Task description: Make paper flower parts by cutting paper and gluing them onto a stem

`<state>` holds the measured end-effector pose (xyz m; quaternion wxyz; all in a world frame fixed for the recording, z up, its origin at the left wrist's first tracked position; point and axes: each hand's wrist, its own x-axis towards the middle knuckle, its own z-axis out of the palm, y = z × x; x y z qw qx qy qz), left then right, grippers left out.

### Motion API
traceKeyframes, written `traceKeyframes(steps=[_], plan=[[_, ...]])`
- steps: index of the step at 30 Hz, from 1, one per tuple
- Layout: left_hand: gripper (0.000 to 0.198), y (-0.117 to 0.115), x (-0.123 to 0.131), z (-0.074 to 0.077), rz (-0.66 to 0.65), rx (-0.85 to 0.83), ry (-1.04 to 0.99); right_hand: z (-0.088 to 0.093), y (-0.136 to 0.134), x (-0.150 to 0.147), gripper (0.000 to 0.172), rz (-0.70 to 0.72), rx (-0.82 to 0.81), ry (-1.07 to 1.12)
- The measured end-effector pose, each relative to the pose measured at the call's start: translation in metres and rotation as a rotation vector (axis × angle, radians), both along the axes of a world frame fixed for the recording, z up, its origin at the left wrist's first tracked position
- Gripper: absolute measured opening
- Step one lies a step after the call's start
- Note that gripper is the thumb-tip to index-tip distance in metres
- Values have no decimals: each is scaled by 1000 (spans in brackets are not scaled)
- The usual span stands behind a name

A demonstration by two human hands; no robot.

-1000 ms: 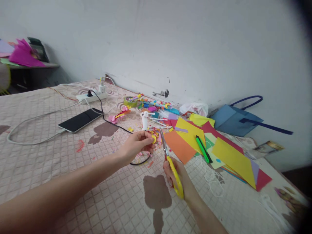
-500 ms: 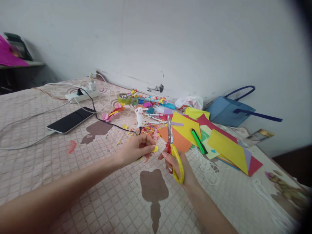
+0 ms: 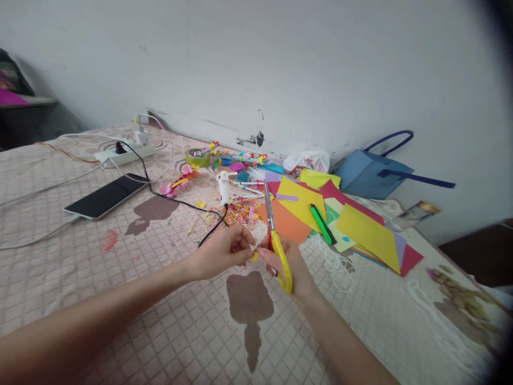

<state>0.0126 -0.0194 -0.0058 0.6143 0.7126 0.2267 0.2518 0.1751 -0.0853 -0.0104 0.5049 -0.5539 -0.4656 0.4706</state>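
Head view: hands (image 3: pixel 222 248) (image 3: pixel 289 262) grip yellow piece (image 3: pixel 254 256) and scissors (image 3: pixel 274 236), glue gun (image 3: pixel 223 188) and scraps (image 3: pixel 239 213) beyond.

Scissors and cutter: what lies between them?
In the head view, the orange sheet and part of a yellow sheet show between the scissors and the cutter.

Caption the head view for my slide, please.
Left hand pinches a small yellow piece; right hand, close beside it, holds yellow-handled scissors, with a white glue gun beyond.

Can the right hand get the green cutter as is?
Likely yes on reach: the green cutter lies uncovered on paper sheets just beyond the right hand. But that hand holds scissors, which would probably hamper a grip.
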Motion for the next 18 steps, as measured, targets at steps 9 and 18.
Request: traceKeyframes(steps=[9, 18], plan=[[22, 0, 2, 1, -3, -114, 53, -1, 0, -3, 28, -54, -12, -22], [23, 21, -7, 12, 304, -357, -210, -5, -7, -2, 39, 72, -37, -227]])
